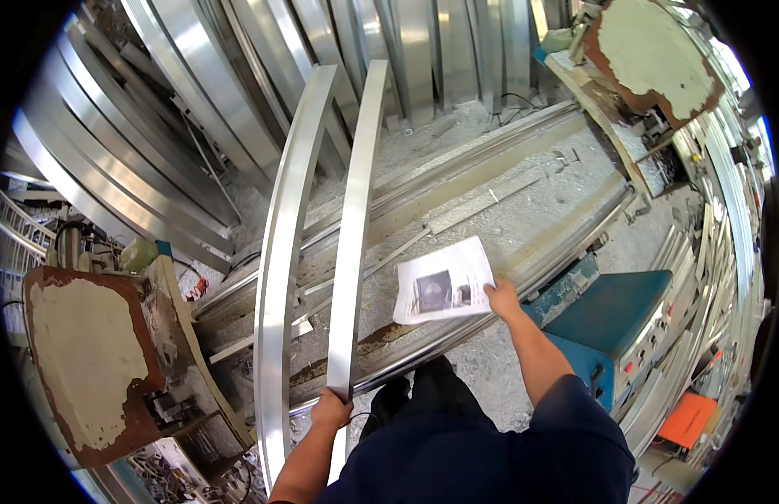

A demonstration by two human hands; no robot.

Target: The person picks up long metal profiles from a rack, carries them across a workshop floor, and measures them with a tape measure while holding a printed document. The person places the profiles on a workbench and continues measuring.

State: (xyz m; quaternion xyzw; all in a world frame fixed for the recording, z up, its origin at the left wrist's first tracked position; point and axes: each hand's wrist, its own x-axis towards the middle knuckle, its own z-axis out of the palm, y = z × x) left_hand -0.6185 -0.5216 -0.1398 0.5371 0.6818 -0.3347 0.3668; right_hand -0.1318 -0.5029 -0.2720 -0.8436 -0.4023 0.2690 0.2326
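Note:
My left hand [331, 409] is wrapped round a long, silvery metal bar [353, 227], low on its length. Another wider metal bar [280, 252] runs alongside it on the left, and the two stand apart. Both lie across the rails of a long machine bed and reach away toward the metal stock behind. Held out over the bed, a white sheet of paper [414, 273] with dark printed pictures is pinched at its right edge by my right hand [501, 299]. The sheet is slightly bent.
Machine heads with peeling cream paint flank the bed, one at left [91, 361] and one at far right [654, 55]. Tall metal profiles [414, 59] lean behind. A teal control box [608, 311] stands at right, near an orange box [687, 420]. Metal chips litter the floor.

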